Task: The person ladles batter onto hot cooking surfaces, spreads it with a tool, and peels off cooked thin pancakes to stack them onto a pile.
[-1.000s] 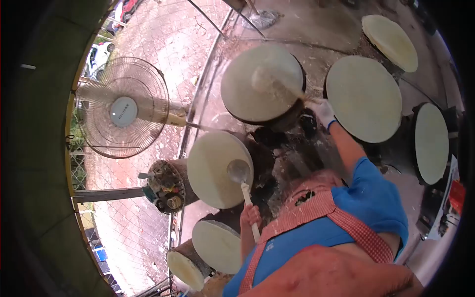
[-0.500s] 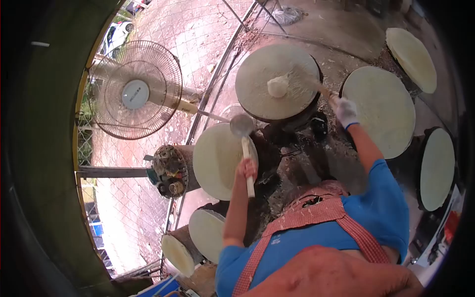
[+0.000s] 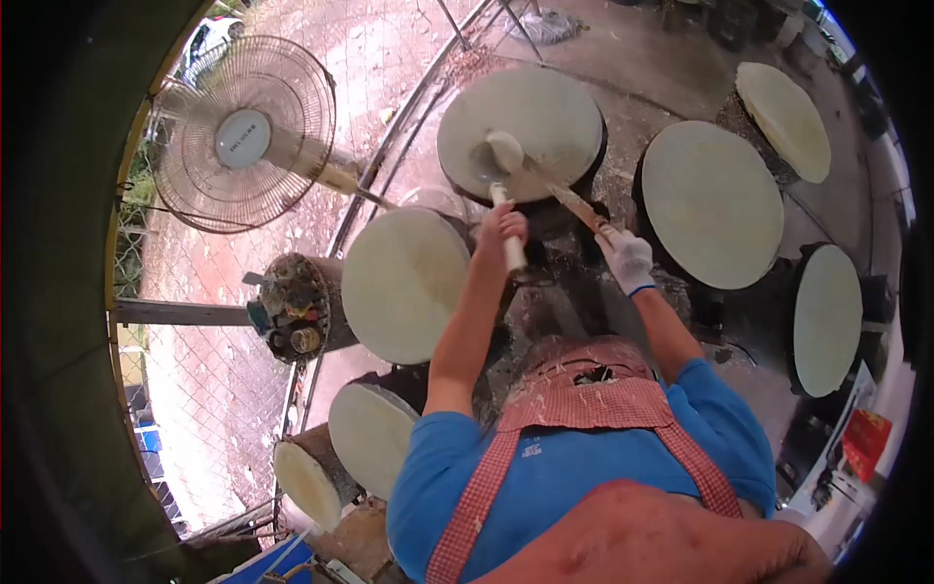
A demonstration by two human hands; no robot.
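Observation:
My left hand (image 3: pixel 504 226) is bare and wrapped round the pale handle of a metal ladle (image 3: pixel 484 165), whose bowl is over the near part of the top round griddle (image 3: pixel 545 102). My right hand (image 3: pixel 628 261), in a white glove with a blue cuff, grips a wooden spatula (image 3: pixel 574 202) that slants toward the ladle. A smooth white lump of batter or dough (image 3: pixel 507 153) is at the spatula's far end, against the ladle's bowl. Whether it rests in the ladle or clings to the spatula, I cannot tell. A pale layer covers the griddle.
More round griddles with pale layers stand about me, on the left (image 3: pixel 404 292) and on the right (image 3: pixel 715 204). A large fan (image 3: pixel 243 136) is at the upper left. Below it, a stand (image 3: pixel 292 307) holds small jars and clutter. Wire fencing runs along the left.
My left hand has raised the ladle from the left griddle to the top one. My right hand has come left and down with the spatula, and the white lump has moved to the ladle.

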